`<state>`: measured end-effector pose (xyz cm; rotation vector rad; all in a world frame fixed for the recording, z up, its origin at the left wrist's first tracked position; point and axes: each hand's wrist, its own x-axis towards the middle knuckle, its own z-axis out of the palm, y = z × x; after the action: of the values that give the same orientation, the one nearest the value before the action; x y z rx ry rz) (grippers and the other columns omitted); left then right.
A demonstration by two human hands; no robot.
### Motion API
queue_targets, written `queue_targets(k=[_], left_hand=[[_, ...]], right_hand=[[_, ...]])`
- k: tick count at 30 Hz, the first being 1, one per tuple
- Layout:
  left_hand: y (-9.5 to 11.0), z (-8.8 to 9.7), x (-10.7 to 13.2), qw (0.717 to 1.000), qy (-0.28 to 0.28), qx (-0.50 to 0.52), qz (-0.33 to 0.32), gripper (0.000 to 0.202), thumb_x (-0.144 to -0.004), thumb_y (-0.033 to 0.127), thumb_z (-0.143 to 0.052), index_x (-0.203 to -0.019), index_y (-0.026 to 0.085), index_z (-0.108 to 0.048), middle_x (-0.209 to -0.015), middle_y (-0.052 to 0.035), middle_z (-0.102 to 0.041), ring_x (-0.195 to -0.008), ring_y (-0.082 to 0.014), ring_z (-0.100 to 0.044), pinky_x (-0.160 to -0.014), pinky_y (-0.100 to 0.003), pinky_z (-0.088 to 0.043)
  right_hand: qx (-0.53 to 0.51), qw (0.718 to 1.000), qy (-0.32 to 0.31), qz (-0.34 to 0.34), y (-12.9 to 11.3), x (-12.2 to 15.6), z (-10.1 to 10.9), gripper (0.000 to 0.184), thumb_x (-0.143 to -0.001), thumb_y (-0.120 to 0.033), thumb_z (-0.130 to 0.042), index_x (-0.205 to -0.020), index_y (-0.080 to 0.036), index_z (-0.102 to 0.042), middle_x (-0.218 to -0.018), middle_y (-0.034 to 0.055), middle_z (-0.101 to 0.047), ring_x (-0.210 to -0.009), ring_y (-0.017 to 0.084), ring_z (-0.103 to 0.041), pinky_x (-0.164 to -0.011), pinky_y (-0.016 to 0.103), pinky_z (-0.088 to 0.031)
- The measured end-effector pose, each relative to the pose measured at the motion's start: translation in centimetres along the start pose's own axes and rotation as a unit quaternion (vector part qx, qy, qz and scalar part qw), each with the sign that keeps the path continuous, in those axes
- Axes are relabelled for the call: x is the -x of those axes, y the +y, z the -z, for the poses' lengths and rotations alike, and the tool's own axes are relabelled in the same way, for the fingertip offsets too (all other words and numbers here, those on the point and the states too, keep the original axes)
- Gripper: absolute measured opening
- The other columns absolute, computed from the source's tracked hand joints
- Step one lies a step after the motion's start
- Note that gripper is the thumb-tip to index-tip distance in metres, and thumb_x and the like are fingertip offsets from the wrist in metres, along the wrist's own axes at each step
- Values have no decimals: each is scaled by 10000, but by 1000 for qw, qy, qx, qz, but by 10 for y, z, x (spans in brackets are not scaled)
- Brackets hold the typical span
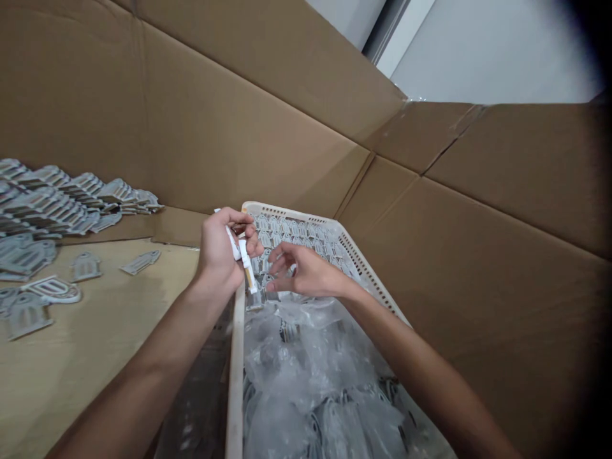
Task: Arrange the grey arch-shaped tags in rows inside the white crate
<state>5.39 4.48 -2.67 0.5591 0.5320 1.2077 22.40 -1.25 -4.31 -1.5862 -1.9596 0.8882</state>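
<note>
My left hand [220, 250] is closed around a small white tube-like tool [245, 262] with a yellowish tip, held over the near-left rim of a white perforated plastic crate [363, 268]. My right hand [306, 273] reaches in from the right, fingers curled, its fingertips pinching a small grey piece [268, 287] just below the tool's tip. The crate holds rows of grey printed tags [296, 233] at its far end and crumpled clear plastic bags [310, 370] nearer to me.
Tall brown cardboard walls [201, 121] surround the work area at the back and right. On the tan surface [95, 338] to the left lie stacked rows of grey tags [57, 197] and a few loose ones [139, 261].
</note>
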Motion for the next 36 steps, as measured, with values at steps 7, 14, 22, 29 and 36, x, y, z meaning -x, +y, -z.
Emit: queue_targets(k=[7, 14, 22, 29, 36], left_hand=[[-3, -5, 7, 997, 60, 40, -39, 245, -683, 74, -528, -582, 208, -349, -568, 18, -348, -490, -96, -296, -448, -249, -309], [-17, -12, 16, 995, 2, -18, -98, 238, -773, 125, -589, -587, 201, -462, -634, -3, -407, -574, -126, -417, -547, -261, -422], [-28, -17, 20, 996, -39, -13, -73, 146, -754, 180, -556, -622, 188, -495, -673, -9, -415, -614, -132, -434, -588, -250, -424], [-34, -18, 22, 997, -31, -8, -66, 139, -770, 139, -543, -634, 165, -560, -697, -26, -457, -644, -125, -452, -595, -221, -411], [-43, -14, 16, 992, -87, -81, -50, 97, -751, 160, -551, -655, 168, -563, -694, -37, -501, -648, -133, -496, -586, -226, -427]], right_hand=[[86, 971, 171, 141, -34, 30, -31, 390, -948, -402, -751, -1260, -237, -583, -1043, 40, -748, -905, 204, -691, -728, 318, -498], [84, 966, 233, 71, -24, 33, -24, 69, -991, -282, -672, -1015, -220, -687, -1019, 31, -762, -789, 174, -652, -734, 326, -484], [-37, 972, 231, 9, -3, 35, -14, 168, -915, -357, -782, -954, -198, -743, -960, 58, -778, -825, 194, -688, -754, 339, -520], [-42, 973, 225, 5, -3, 40, -11, 208, -896, -367, -783, -945, -200, -670, -914, 44, -766, -769, 169, -673, -714, 316, -506], [2, 987, 160, 7, 6, 36, 1, 299, -919, -430, -744, -794, -208, -587, -745, -33, -600, -677, 130, -535, -645, 286, -415]])
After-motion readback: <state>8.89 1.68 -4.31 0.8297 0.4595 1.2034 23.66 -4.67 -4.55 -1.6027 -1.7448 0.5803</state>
